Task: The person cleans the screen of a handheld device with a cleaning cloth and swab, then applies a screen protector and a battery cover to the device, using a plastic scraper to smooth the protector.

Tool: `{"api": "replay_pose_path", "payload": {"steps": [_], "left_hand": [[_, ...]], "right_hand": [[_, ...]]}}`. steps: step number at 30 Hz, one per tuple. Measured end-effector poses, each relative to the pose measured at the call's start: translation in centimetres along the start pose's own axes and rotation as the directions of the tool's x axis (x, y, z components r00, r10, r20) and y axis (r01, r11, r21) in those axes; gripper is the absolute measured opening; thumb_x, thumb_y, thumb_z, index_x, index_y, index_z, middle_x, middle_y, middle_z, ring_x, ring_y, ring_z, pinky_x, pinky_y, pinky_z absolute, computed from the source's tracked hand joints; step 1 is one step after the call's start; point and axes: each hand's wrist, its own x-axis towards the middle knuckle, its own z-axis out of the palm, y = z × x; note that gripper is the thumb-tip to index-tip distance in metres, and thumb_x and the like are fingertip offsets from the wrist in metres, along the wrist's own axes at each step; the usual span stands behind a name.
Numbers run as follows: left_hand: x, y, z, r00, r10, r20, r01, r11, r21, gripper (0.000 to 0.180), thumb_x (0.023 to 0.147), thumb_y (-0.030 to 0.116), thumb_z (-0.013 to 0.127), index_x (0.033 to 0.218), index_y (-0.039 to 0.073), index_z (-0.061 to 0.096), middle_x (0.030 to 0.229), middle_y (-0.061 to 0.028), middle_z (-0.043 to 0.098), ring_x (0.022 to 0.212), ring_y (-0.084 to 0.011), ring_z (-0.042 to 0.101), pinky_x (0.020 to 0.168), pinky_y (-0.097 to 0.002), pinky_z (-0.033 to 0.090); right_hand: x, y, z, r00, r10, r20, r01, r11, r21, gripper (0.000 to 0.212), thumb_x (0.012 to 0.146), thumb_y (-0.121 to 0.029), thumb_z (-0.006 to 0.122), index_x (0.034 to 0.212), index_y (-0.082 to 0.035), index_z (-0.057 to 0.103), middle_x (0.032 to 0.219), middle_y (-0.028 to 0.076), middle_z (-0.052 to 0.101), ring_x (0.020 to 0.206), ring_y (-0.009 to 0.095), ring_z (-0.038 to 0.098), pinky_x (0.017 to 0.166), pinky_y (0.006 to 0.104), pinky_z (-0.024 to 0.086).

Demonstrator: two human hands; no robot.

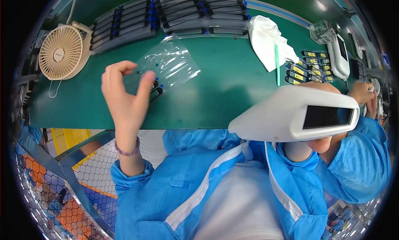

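A worker's left grip [124, 92] is spread over a green surface [199, 109], its thumb well apart from the fingers, with a clear plastic bag [176, 59] just beyond and to its right, and a dark strip [156, 93] beside its thumb. The right grip [320, 145], mostly hidden, is wrapped around a white handheld device [270, 115]. A beige fan [60, 54] stands left of the left grip; a white cloth [266, 38] lies beyond the right.
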Motion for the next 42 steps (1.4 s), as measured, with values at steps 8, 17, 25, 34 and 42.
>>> {"api": "replay_pose_path", "payload": {"steps": [8, 17, 25, 34, 42], "left_hand": [[-0.6, 8.5, 0.5, 0.943, 0.332, -0.028, -0.221, 0.561, -0.798, 0.082, 0.056, 0.045, 0.078, 0.105, -0.011, 0.046, 0.093, -0.0157, 0.057, 0.079, -0.0182, 0.057, 0.068, -0.0260, 0.046], [-0.5, 8.1, 2.0, 0.929, 0.335, -0.156, -0.332, 0.569, -0.753, 0.071, 0.061, 0.030, 0.080, 0.102, -0.015, 0.042, 0.079, -0.0152, 0.059, 0.063, -0.0152, 0.058, 0.055, -0.0222, 0.046], [0.0, 7.9, 2.8, 0.889, 0.387, -0.245, -0.440, 0.574, -0.691, 0.066, 0.060, 0.042, 0.076, 0.092, -0.009, 0.049, 0.078, -0.0132, 0.059, 0.061, -0.0150, 0.059, 0.052, -0.0213, 0.047], [0.0, 8.1, 3.5, 0.908, 0.339, -0.245, -0.413, 0.634, -0.654, 0.053, 0.071, 0.042, 0.065, 0.095, -0.004, 0.053, 0.078, -0.0098, 0.061, 0.062, -0.0138, 0.060, 0.051, -0.0211, 0.049], [0.1, 7.9, 2.9, 0.950, 0.310, -0.040, -0.231, 0.610, -0.758, 0.049, 0.067, 0.031, 0.072, 0.097, -0.004, 0.054, 0.076, -0.0087, 0.063, 0.065, -0.0138, 0.062, 0.054, -0.0218, 0.051]], "right_hand": [[3.5, 4.3, 1.3, 0.776, -0.578, 0.252, 0.623, 0.765, -0.165, 0.041, 0.066, -0.023, 0.073, 0.087, 0.008, 0.057, 0.075, 0.017, 0.056, 0.062, 0.024, 0.054, 0.054, 0.0286, 0.041], [3.2, 8.2, -1.8, 0.999, -0.043, 0.014, 0.006, -0.180, -0.984, 0.019, 0.078, -0.023, 0.055, 0.083, -0.006, 0.051, 0.073, 0.011, 0.056, 0.068, 0.027, 0.055, 0.055, 0.0369, 0.044], [2.8, 9.1, -3.3, 0.995, -0.104, -0.007, -0.043, -0.343, -0.938, 0.026, 0.075, -0.012, 0.053, 0.101, -0.009, 0.051, 0.081, 0.012, 0.056, 0.072, 0.027, 0.057, 0.055, 0.0358, 0.048], [3.8, 7.0, -2.6, 0.968, 0.013, -0.249, -0.248, 0.148, -0.957, 0.018, 0.081, -0.007, 0.048, 0.097, -0.005, 0.054, 0.068, 0.009, 0.058, 0.061, 0.020, 0.056, 0.053, 0.0311, 0.043], [1.8, 0.6, -4.1, 0.901, -0.315, -0.298, 0.132, 0.854, -0.502, 0.027, 0.087, -0.011, 0.045, 0.107, 0.006, 0.052, 0.088, 0.016, 0.061, 0.082, 0.021, 0.056, 0.072, 0.0282, 0.042]]}}
